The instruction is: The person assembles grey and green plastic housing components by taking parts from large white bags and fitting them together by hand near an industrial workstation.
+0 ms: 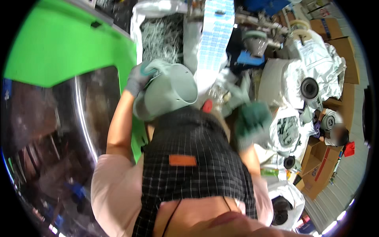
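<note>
My left hand [139, 76], in a grey knit glove with green coated fingers, is closed round the handle of a grey-green plastic pitcher-like vessel [156, 96]. The vessel is tilted, its round open mouth turned up and to the right, just beyond my dark checked apron. On the right, my right hand [252, 123] wears a glove with dark green coating and is smeared by motion. Beside its fingers is a blurred pale grey-green piece [238, 96]; whether the hand holds it cannot be told. Between the hands shows a small red piece [207, 105].
A white sack [136, 23] of grey-green plastic scraps stands ahead, next to a blue-and-white printed sheet [216, 35]. Green machine panelling [75, 47] fills the left. Wrapped rolls [276, 81], another scrap bag [287, 130] and cardboard boxes [316, 166] crowd the right. Another person [333, 128] is farther right.
</note>
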The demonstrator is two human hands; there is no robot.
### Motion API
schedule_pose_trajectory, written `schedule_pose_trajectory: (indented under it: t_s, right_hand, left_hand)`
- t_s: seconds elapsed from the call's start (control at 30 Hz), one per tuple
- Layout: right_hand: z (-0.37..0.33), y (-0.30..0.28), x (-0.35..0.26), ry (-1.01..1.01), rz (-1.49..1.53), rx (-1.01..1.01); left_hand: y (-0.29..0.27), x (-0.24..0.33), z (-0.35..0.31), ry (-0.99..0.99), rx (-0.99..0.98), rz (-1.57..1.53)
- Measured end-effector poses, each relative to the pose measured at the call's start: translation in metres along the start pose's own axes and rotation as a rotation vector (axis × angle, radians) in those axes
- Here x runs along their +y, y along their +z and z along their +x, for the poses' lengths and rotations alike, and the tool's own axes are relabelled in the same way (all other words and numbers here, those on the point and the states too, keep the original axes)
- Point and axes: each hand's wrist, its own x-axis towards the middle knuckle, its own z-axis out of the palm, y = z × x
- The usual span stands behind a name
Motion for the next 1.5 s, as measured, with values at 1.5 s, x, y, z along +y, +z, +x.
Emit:
schedule_pose_trajectory:
  t_s: [1.5]
  right_hand:
    - [-0.588,-0.179,0.002,0.294,-0.369,1.352]
  left_hand:
    - [0.998,0.384,-0.667,0.013,-1.648,0.009]
